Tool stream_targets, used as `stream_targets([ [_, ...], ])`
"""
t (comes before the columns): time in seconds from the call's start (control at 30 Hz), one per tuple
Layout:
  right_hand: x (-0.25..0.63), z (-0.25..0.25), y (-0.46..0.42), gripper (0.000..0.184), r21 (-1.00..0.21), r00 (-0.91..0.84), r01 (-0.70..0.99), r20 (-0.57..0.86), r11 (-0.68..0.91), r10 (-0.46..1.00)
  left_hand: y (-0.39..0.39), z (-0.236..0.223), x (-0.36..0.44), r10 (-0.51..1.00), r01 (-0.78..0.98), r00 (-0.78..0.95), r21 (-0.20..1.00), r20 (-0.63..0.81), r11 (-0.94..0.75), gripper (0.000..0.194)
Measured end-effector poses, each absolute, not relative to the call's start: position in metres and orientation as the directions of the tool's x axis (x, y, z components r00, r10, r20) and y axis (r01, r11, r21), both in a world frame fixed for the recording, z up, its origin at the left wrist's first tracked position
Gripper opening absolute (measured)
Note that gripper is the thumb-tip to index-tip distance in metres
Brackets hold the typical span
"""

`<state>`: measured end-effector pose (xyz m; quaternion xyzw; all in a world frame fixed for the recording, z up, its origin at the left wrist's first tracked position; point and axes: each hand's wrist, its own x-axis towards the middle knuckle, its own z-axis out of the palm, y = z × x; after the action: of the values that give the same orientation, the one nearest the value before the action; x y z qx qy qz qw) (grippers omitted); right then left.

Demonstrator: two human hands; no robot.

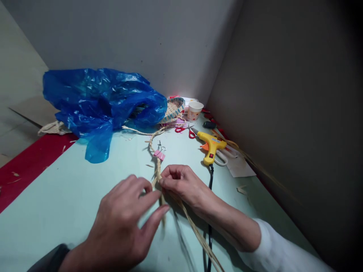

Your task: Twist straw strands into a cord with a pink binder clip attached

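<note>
A braid of pale straw-like strands (158,168) runs from the back of the table toward me. A pink binder clip (159,155) is clamped on it. My right hand (185,185) pinches the braid's near end between thumb and fingertips. Loose long strands (195,228) trail from under that hand to the lower right. My left hand (127,215), slightly blurred, is beside the braid's end on the left. Its thumb and index finger are apart, with a loose strand (163,200) hanging near their tips.
A crumpled blue plastic bag (104,98) lies at the back left. Beside it are a woven basket (174,107) and a paper cup (195,110). Red-handled scissors (191,132) and a yellow glue gun (211,145) lie right of the braid; its black cord (210,226) runs toward me.
</note>
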<state>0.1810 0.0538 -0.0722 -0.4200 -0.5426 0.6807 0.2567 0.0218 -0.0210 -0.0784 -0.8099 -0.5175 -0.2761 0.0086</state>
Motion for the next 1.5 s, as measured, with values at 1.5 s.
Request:
stream_targets([
  [1.5, 0.166, -0.056, 0.025, 0.016, -0.170, -0.577, 0.802, 0.029, 0.573, 0.816, 0.019, -0.076, 0.040, 0.962, 0.211, 0.010, 0.941, -0.274, 0.266, 0.018],
])
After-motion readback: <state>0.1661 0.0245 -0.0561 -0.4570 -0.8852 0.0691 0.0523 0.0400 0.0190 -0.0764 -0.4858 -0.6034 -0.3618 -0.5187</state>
